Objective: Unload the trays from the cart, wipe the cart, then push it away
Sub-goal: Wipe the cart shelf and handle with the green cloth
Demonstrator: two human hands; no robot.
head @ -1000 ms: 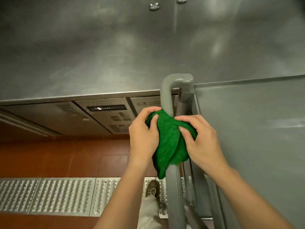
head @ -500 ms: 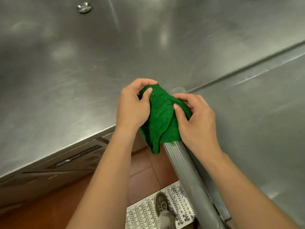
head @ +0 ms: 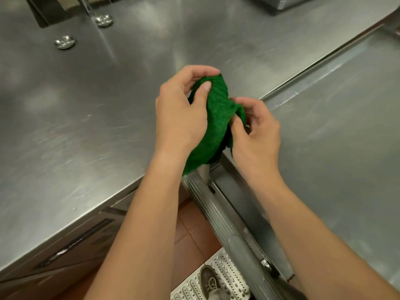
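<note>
Both hands, left hand (head: 180, 118) and right hand (head: 256, 132), have fingers pinching the green cloth (head: 213, 124) bunched over the cart handle (head: 207, 191); it should wrap snugly before sliding nearer.

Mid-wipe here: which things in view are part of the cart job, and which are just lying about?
Part of the job:
green cloth, gripped by left hand and right hand
cart handle
cart top

Just there:
steel counter
two round metal fittings on it
floor grate
shoe
</note>
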